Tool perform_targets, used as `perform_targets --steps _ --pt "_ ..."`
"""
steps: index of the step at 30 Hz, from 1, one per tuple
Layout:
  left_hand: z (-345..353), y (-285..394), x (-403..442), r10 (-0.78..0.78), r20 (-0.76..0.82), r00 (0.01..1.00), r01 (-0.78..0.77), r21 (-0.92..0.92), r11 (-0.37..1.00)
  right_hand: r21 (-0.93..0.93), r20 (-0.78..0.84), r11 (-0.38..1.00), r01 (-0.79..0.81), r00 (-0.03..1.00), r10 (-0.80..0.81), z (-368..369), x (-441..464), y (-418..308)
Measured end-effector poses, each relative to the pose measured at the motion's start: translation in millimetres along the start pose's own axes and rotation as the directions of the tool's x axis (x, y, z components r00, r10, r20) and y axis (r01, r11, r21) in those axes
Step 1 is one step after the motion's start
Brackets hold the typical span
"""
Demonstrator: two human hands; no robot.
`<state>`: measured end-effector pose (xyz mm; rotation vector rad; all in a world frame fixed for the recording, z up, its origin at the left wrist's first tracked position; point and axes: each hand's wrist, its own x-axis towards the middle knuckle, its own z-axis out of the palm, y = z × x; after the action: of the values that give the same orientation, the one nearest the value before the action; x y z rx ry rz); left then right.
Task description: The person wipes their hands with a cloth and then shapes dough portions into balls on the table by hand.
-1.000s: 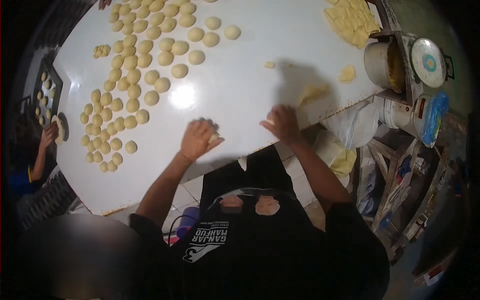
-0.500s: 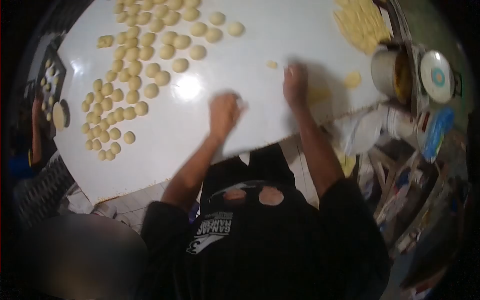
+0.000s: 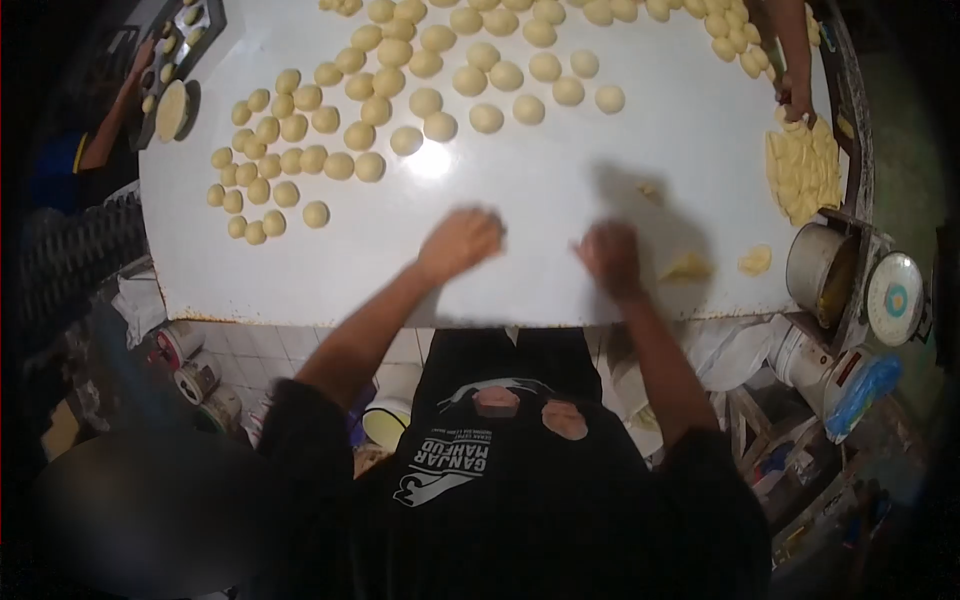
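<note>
My left hand [image 3: 462, 242] is low over the white table [image 3: 540, 290], its fingers curled inward and hiding whatever lies under them. To its right, my right hand [image 3: 610, 255] is also curled, slightly blurred, with its thumb toward the left hand. I cannot make out what either hand holds. Just right of my right hand lies a flat piece of dough [image 3: 688, 267], with a small dough scrap [image 3: 648, 190] beyond it in shadow. Another dough piece [image 3: 756, 260] rests farther right. Many round dough balls [image 3: 370, 166] spread over the left and far parts of the table.
Another person's hand [image 3: 797, 100] touches a scored dough slab [image 3: 803, 170] at the right. A metal pot [image 3: 808, 268] and a round plate [image 3: 893, 298] stand by the right edge. At the far left are a tray [image 3: 205, 42], a round bowl [image 3: 172, 110] and a second person's arm [image 3: 108, 135].
The view has turned, showing more of the table's right side. Another person's hand has come into view at the dough slab. My right hand has moved left and nearer, away from the small scrap.
</note>
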<state>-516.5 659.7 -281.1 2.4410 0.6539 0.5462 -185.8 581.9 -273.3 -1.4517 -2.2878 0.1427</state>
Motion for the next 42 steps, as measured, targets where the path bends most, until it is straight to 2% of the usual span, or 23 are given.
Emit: perform_targets --steps 1,2,4,6,8,9,10,11,12,14,18,20,22,27,28,29,31,32,34,37,39,40,42 --pt "-1.3 0.6 30.1 -0.099 -0.126 0.987 0.107 0.065 0.992 -0.154 0.1 0.976 -0.151 0.981 0.168 4.8 24.0 3.8" --pt "3.8 12.6 63.1 -0.185 -0.255 0.949 0.222 0.123 0.967 -0.045 -0.086 0.979 -0.199 0.977 0.195 -1.8 66.5 -4.0" --pt "36.7 47.2 75.4 -0.347 -0.309 0.885 0.364 -0.005 0.932 0.102 -0.131 0.919 -0.38 0.911 0.391 29.4 60.5 -25.0" --pt "37.7 54.6 41.8 -0.336 -0.16 0.928 0.338 -0.016 0.941 0.034 -0.087 0.956 -0.292 0.952 0.294 14.5 23.0 -32.7" --pt "26.4 24.3 -3.7 -0.067 -0.196 0.978 0.027 -0.199 0.98 0.129 -0.035 0.992 -0.002 0.999 0.006 -2.1 -4.0 -0.1" --pt "13.6 15.8 4.4 -0.173 -0.082 0.981 0.17 -0.047 0.984 -0.005 -0.016 0.998 0.057 0.998 -0.057 -5.9 6.0 17.9" --pt "-1.7 14.0 19.1 -0.3 0.033 0.953 0.295 0.102 0.95 -0.108 0.222 0.993 -0.044 0.973 0.067 6.3 15.5 31.3" --pt "-1.7 23.1 53.0 -0.387 -0.198 0.9 0.409 0.084 0.908 0.011 0.075 0.983 -0.183 0.98 0.182 7.0 35.7 21.8" --pt "14.5 36.3 65.5 -0.383 -0.199 0.902 0.405 0.086 0.91 0.137 -0.086 0.949 -0.286 0.95 0.299 7.8 64.5 11.1" --pt "42.2 71.1 68.3 -0.462 -0.299 0.835 0.501 0.067 0.863 0.008 -0.028 0.98 -0.201 0.979 0.201 4.0 39.1 -18.2" --pt "16.6 54.5 9.2 -0.296 -0.227 0.928 0.292 -0.052 0.955 0.197 0.091 0.979 -0.047 0.995 0.03 -30.6 8.3 32.8" --pt "18.8 55.0 36.0 -0.504 -0.332 0.798 0.58 0.189 0.793 0.05 0.125 0.994 -0.1 0.988 0.093 -8.3 17.6 22.6" --pt "32.5 68.7 66.4 -0.557 -0.472 0.684 0.659 0.072 0.749 0.154 0.0 0.935 -0.32 0.946 0.323 7.8 42.3 11.7" --pt "10.0 75.7 -5.5 -0.348 -0.3 0.888 0.382 0.061 0.922 0.308 0.033 0.933 -0.184 0.983 0.182 -39.1 -2.1 2.4" --pt "12.0 68.6 -7.8 -0.352 -0.292 0.889 0.379 0.04 0.924 0.363 0.222 0.775 -0.517 0.856 0.467 -45.5 16.6 5.1" --pt "1.7 65.4 10.6 -0.434 -0.274 0.858 0.436 -0.059 0.898 0.338 0.413 0.518 -0.786 0.618 0.669 -59.2 43.3 4.7" --pt "-15.2 75.7 58.0 -0.628 -0.229 0.743 0.525 -0.383 0.76 0.455 0.316 0.561 -0.691 0.715 0.624 -82.8 128.1 -10.0" --pt "4.5 68.6 65.1 -0.489 -0.259 0.833 0.374 -0.387 0.843 0.45 0.318 0.577 -0.681 0.726 0.609 -58.5 156.5 -3.8" --pt "12.1 74.4 76.6 -0.25 -0.03 0.968 0.241 -0.18 0.954 0.199 0.009 0.828 -0.524 0.846 0.533 -14.7 172.4 -2.7" --pt "-5.6 71.9 46.9 -0.323 -0.181 0.929 0.302 -0.135 0.944 0.239 -0.157 0.764 -0.599 0.753 0.639 0.0 137.1 -36.5" --pt "-10.0 60.6 0.0 -0.465 -0.253 0.848 0.439 -0.155 0.885 0.382 0.008 0.832 -0.403 0.901 0.434 7.6 64.5 -65.3" --pt "-16.2 51.4 -20.5 -0.443 -0.238 0.864 0.42 -0.142 0.896 0.38 0.007 0.825 -0.418 0.893 0.449 13.8 38.7 -59.7" --pt "-23.5 44.9 -35.2 -0.409 -0.204 0.89 0.39 -0.126 0.912 0.205 0.132 0.976 0.067 0.987 -0.096 13.5 32.3 -26.7"
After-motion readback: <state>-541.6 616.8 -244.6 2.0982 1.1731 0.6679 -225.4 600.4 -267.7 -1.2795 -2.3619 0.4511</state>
